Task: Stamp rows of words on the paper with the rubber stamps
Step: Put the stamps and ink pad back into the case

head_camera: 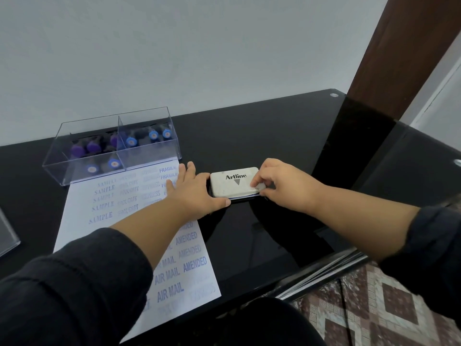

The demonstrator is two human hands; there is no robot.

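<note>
Black glass table [274, 136] — left hand [192, 191] flat beside the ink pad [234, 182]; right hand [279, 183] pinches its lid.

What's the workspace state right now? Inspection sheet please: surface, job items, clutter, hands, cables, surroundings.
Surface: glossy black table, reflective.
Job's things: paper already bears rows of words (SAMPLE, FRAGILE, AIR MAIL, AMENDED); its far edge lies under the clear box, which holds the rubber stamps; white Artline ink pad, lid closed or nearly so, sits right of the paper.
Clutter: a clear object at the left edge, too cropped to identify.
Hands: left hand flat, thumb and fingers bracing the pad's left end; right hand pinches the pad's lid at its near right corner.
Cables: nothing seen.
Surroundings: pale wall, brown wooden post, patterned floor.
</note>
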